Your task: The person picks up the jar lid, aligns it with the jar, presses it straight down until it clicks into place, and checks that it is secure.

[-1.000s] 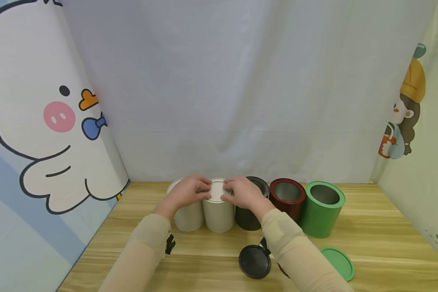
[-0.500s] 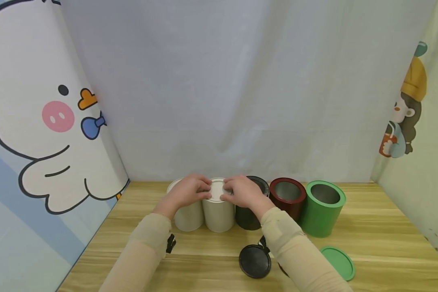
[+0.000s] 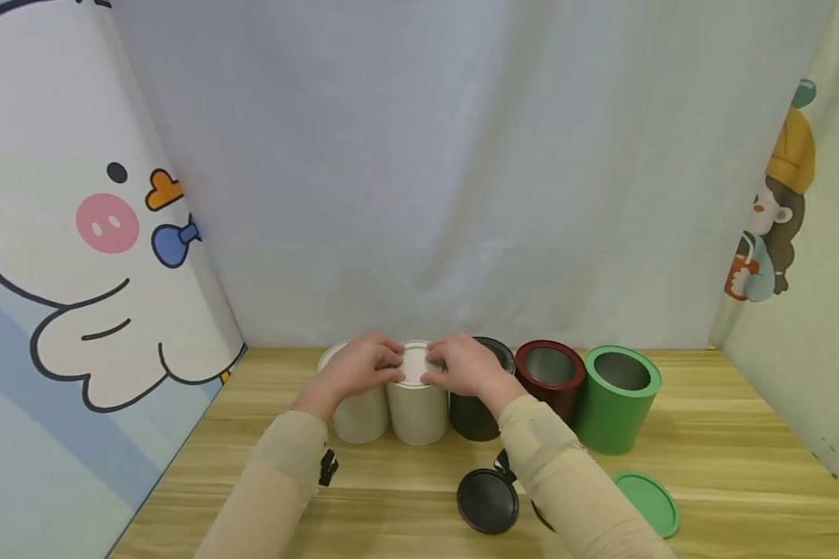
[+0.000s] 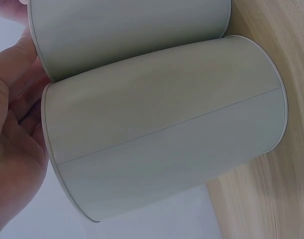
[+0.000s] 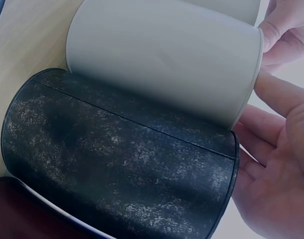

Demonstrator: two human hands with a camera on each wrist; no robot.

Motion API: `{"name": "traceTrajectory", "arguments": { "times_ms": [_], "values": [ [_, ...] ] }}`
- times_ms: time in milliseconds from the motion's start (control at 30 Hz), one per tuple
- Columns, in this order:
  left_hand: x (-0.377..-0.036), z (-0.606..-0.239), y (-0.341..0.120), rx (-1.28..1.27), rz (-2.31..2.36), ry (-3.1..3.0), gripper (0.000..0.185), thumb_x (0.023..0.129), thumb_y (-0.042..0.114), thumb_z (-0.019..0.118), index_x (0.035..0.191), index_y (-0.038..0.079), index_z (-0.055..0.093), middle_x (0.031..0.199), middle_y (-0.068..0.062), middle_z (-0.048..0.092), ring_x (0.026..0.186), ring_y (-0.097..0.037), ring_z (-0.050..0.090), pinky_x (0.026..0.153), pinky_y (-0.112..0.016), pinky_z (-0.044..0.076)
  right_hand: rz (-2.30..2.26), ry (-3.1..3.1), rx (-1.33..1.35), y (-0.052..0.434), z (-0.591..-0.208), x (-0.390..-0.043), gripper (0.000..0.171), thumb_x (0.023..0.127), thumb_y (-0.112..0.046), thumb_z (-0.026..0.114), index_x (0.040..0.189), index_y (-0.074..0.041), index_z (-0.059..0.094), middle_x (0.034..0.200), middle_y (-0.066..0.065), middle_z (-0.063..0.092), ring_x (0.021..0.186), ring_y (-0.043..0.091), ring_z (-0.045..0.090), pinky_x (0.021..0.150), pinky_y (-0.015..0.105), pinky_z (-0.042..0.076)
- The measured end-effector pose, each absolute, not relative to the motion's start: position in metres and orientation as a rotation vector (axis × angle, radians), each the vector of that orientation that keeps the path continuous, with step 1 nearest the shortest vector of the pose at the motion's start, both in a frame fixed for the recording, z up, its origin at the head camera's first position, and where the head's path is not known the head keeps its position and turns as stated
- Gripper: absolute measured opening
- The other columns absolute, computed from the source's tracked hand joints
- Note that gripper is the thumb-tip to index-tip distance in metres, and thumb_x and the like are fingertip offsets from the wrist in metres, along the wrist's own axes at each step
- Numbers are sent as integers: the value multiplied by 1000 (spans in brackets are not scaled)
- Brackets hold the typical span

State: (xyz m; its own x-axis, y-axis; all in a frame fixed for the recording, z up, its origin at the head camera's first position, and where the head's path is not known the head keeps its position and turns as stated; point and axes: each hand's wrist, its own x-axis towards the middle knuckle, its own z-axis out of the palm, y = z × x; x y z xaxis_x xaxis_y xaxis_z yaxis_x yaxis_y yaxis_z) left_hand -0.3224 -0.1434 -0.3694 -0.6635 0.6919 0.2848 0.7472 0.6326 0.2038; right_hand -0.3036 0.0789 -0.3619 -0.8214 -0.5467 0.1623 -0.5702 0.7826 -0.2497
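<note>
Both hands meet at the top of the middle white canister (image 3: 419,415), which stands upright under a white lid (image 3: 416,365). My left hand (image 3: 363,365) touches the lid's left edge with thumb and fingertips. Opposite it, my right hand (image 3: 471,369) has its thumb and fingers at the right edge. In the left wrist view, the left white canister (image 4: 167,134) stands in front of the hand and hides some fingertips; its top is partly covered in the head view. A mottled black canister (image 5: 117,149) fills much of the right wrist view, right beside the middle white one.
A dark red canister (image 3: 551,400) and a green canister (image 3: 615,423) stand uncovered on the right of the row. On the wooden table (image 3: 377,520) lie a black lid (image 3: 488,501) and a green lid (image 3: 647,505). My right sleeve mostly hides a dark lid (image 3: 541,515).
Both hands stay at the white lid's edges, and the canisters and loose lids keep their places. Only the head view shifts very slightly.
</note>
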Motion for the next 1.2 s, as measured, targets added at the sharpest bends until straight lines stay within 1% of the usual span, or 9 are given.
{"name": "traceTrajectory", "arguments": {
  "times_ms": [300,633,867,1033,1200],
  "values": [
    [-323,-370,-144,-1163,-493,-2702,19,90,20,75,99,3,78,118,-15,68,110,-30,62,94,-42,50,431,-2892,926,79,-360,-304,33,94,-30,71,117,-8,72,136,10,59,123,31,55,95,41,50],
    [-323,-370,-144,-1170,-492,-2702,19,90,20,75,99,3,78,119,-15,68,111,-31,62,95,-42,50,442,-2878,924,79,-361,-303,29,94,-30,71,114,-9,73,135,10,60,121,31,56,94,42,50],
    [-321,-370,-145,-1154,-509,-2713,20,90,20,74,99,3,78,120,-15,67,111,-32,61,94,-42,50,428,-2869,934,79,-362,-302,33,94,-30,70,118,-7,71,136,11,59,123,32,54,103,45,44],
    [-319,-370,-145,-1149,-526,-2712,19,90,19,74,99,2,78,120,-16,67,112,-33,60,93,-43,51,454,-2862,921,81,-365,-302,31,94,-30,70,116,-8,72,136,11,59,125,33,53,103,44,44],
    [-318,-371,-144,-1146,-506,-2716,22,91,19,73,103,0,77,122,-17,66,114,-34,59,95,-44,50,476,-2843,925,82,-369,-304,33,95,-31,69,118,-8,72,137,10,59,127,33,52,106,45,41]
  ]
}}
